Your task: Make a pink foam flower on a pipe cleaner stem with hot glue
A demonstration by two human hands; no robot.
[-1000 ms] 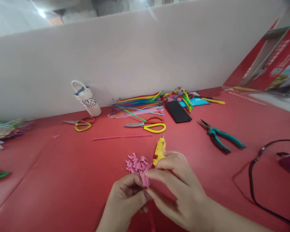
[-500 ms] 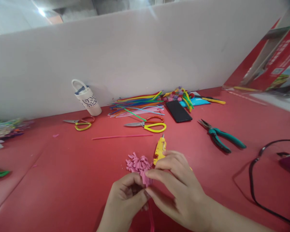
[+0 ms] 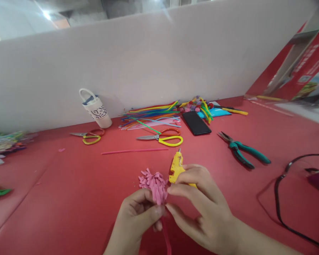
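Note:
My left hand (image 3: 138, 216) pinches the base of a pink fringed flower (image 3: 155, 186) between thumb and fingers. A darker pink stem (image 3: 166, 236) runs down from below the thumb toward the bottom edge. My right hand (image 3: 202, 209) is just right of the flower, its thumb and fingertips apart with nothing between them. Beyond the right fingers lies a yellow glue gun (image 3: 177, 167), its handle partly hidden by the hand. A single pink pipe cleaner (image 3: 135, 151) lies flat beyond the flower.
Scissors (image 3: 162, 137) and a second pair of scissors (image 3: 89, 136) lie farther back. Pliers (image 3: 241, 150) and a black cable (image 3: 278, 198) are on the right. Along the wall stand or lie a white cup (image 3: 99, 112), coloured pipe cleaners (image 3: 151, 115) and a phone (image 3: 196, 122).
My right thumb and fingers have come off the flower and shifted slightly right, opening a small gap. My left hand still pinches the flower's base.

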